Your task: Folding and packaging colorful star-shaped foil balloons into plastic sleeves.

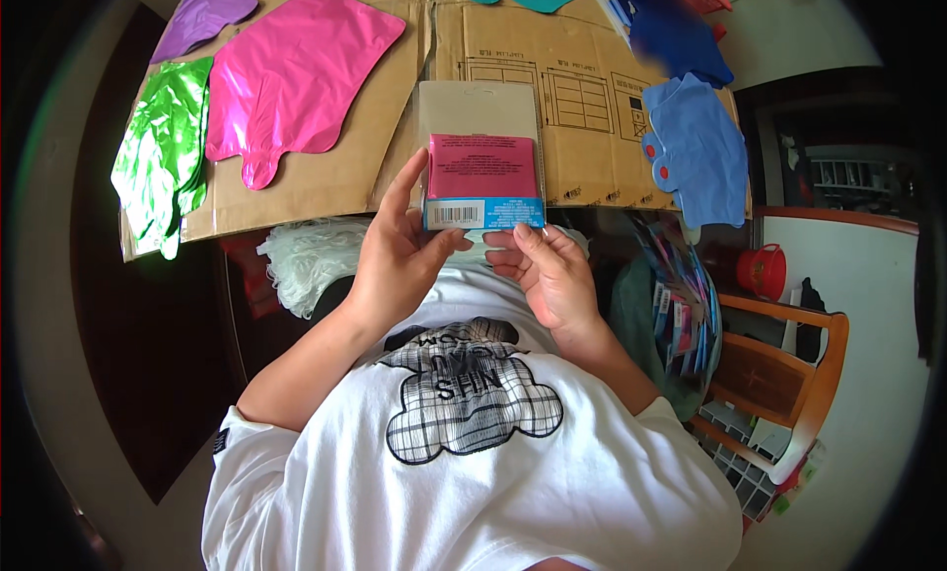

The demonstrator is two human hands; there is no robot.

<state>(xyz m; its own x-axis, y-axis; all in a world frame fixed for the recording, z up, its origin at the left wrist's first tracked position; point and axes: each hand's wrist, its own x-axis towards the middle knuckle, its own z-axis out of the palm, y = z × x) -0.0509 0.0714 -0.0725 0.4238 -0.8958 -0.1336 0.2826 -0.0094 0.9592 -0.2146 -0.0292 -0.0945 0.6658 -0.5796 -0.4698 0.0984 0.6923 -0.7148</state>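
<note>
At far left, crinkled, mirror-bright green foil (pixel 163 152), drooping past the edge of the cardboard (pixel 385 172); then smooth, broad pink foil (pixel 306 68) with a rounded tab. Next, a bare strip of cardboard. Then the left fingers (pixel 402 191), spread, with the index up along the side of a flat plastic packet (pixel 483 167); cannot tell their grip. Over the near edge, the packet itself, rectangular, folded pink film above blue, pinched at lower right by the right fingers (pixel 534 243). Beyond, bare cardboard, then wavy-edged, matt blue plastic (pixel 700 152).
</note>
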